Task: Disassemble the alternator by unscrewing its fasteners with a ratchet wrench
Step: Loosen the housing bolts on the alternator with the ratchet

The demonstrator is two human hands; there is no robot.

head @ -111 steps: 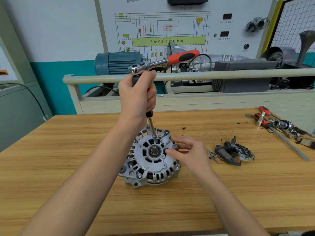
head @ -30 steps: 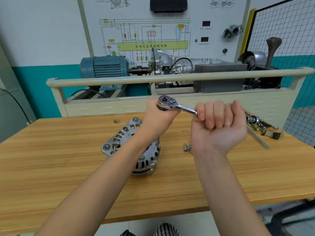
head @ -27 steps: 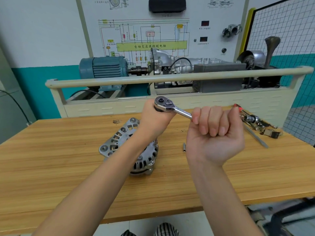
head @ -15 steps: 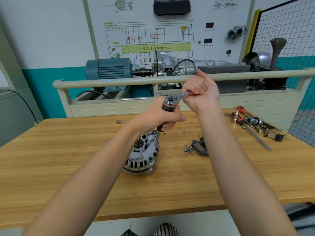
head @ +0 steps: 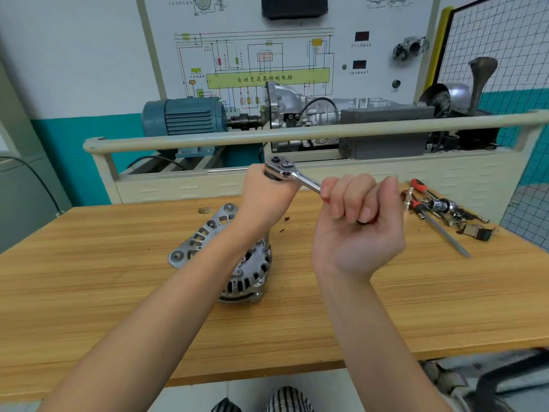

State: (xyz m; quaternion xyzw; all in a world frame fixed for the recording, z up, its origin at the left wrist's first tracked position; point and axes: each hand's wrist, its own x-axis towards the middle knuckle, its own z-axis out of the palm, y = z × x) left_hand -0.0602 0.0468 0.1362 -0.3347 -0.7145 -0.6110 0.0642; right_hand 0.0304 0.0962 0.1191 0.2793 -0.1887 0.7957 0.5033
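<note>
Alternator (head: pixel 234 263) lies on the wooden bench (head: pixel 89 278), about mid-bench, a little left of centre, tilted, with its slotted housing ear pointing toward the far-left. It is partly hidden behind the left forearm.

Left hand (head: pixel 267 194) is raised above the alternator, wrapped round the black part under the ratchet (head: pixel 292 173) head; its fingers are on the hidden side, so their spread cannot be told. A thin extension shaft shows below the wrist, reaching down to the alternator's top edge.

Right hand (head: pixel 359 221) grips the ratchet handle, palm toward the camera, fingers curled tight and pressed together round it. A sliver of red grip shows at the index finger.

Loose tools (head: pixel 436 209), red-handled drivers, sockets and bits, lie near the far-right corner of the bench.

Beyond the far edge: rail, blue motor (head: pixel 184 115), wiring-diagram panel (head: pixel 267 55).
</note>
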